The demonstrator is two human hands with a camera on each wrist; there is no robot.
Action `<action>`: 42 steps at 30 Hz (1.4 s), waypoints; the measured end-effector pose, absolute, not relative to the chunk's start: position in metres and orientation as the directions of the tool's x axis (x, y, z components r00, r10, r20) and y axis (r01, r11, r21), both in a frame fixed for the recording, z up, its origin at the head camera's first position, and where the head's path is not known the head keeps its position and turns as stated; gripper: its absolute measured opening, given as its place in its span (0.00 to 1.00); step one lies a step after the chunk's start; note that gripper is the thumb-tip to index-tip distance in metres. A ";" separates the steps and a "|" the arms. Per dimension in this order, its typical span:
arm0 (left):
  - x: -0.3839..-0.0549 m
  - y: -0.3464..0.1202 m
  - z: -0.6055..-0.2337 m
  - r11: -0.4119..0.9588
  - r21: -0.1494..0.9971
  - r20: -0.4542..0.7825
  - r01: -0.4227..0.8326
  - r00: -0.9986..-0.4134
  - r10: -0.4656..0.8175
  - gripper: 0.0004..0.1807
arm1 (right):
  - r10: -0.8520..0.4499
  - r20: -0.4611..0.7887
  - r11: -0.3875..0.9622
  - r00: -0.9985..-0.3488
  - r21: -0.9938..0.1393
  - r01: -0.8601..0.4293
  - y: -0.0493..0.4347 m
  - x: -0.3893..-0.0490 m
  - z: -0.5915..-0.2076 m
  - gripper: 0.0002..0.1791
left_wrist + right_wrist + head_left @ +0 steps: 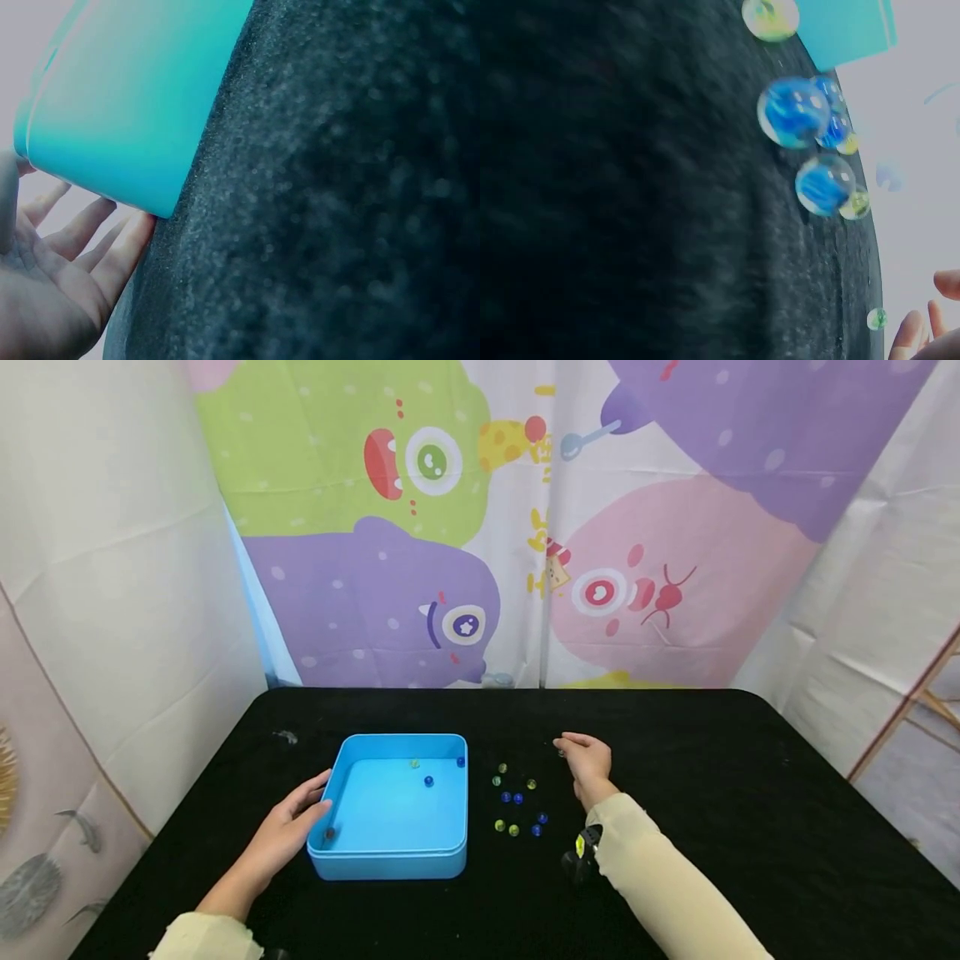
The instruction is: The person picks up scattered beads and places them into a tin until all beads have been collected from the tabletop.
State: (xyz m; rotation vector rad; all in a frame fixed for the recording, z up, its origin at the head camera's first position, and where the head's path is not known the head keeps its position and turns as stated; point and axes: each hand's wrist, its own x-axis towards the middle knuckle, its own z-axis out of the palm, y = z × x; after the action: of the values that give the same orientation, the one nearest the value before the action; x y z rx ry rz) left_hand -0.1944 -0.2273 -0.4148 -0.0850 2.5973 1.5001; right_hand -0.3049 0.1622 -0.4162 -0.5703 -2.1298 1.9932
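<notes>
My left hand (288,827) rests against the left side of a light blue box (390,865). In the left wrist view its fingers (124,251) lie fairly straight against the outer wall, thumb close to the rim. Inside the box are several marbles, among them a blue marble (429,781) and a yellow-green marble (415,763). My right hand (590,762) is low over the table on the right, fingertips right by a greenish marble (877,319). In the right wrist view its thumb and fingers are apart, with that marble beyond the fingertips.
Several loose blue and yellow-green marbles, such as a blue marble (518,798) and a yellow-green marble (513,830), lie between the box and my right hand. The black-covered table (720,827) ends at a patterned curtain (517,610).
</notes>
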 end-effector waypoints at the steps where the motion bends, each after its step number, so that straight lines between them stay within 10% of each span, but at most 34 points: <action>1: -0.194 -0.227 -0.415 0.501 0.857 -0.149 -0.119 -0.989 0.021 0.32 | 0.394 -0.137 0.039 -0.909 -0.985 0.166 0.164 -0.306 -0.416 0.18; 29: -0.194 -0.226 -0.415 0.494 0.862 -0.141 -0.114 -0.990 0.018 0.32 | 0.218 -0.090 0.529 -0.972 -0.826 0.195 0.180 -0.321 -0.423 0.13; 42: -0.194 -0.226 -0.416 0.497 0.860 -0.140 -0.115 -0.990 0.013 0.33 | 0.237 -0.191 0.284 -0.953 -0.924 0.256 0.184 -0.313 -0.424 0.15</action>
State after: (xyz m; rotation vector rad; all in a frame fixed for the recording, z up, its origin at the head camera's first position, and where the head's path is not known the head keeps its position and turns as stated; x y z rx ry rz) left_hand -0.1940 -0.2257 -0.4162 -0.0891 2.6056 1.5121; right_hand -0.3135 0.1838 -0.4243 -0.4857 -2.5300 1.8260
